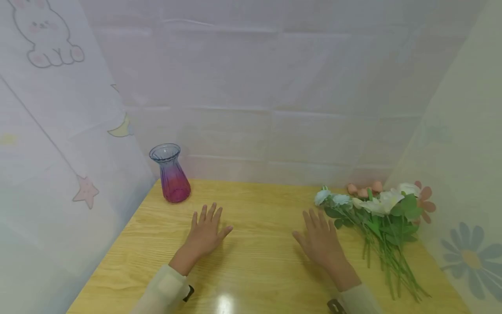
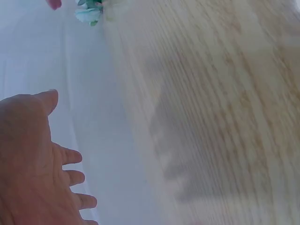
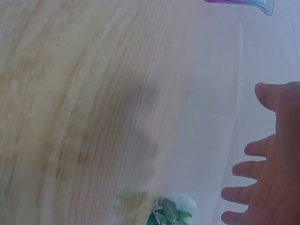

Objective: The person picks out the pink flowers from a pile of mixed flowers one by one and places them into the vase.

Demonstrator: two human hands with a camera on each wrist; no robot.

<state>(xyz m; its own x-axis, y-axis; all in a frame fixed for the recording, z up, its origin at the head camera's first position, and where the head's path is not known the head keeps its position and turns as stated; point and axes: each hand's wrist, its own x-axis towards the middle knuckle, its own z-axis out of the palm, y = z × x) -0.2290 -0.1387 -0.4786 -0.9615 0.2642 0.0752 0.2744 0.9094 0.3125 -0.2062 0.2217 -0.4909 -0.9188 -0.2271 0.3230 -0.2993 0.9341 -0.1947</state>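
Both hands hover over a wooden table with fingers spread and nothing in them. The left hand (image 1: 205,235) is nearest to a ribbed glass vase (image 1: 174,176), which shades from blue at the rim to pink at the base and stands upright at the back left. Just left of a bunch of flowers (image 1: 382,205) is the right hand (image 1: 321,242). The bunch lies on its side, with white, pale blue and pinkish blooms towards the back and green stems (image 1: 392,266) towards the front. In the right wrist view only the vase's rim (image 3: 267,5) shows.
The wooden table (image 1: 251,218) meets a pale hanging sheet (image 1: 251,87) at its back. Printed sheets with a rabbit (image 1: 43,32) on the left and a blue flower (image 1: 472,257) on the right flank it. Dark bands (image 1: 189,293) show at the sleeve cuffs.
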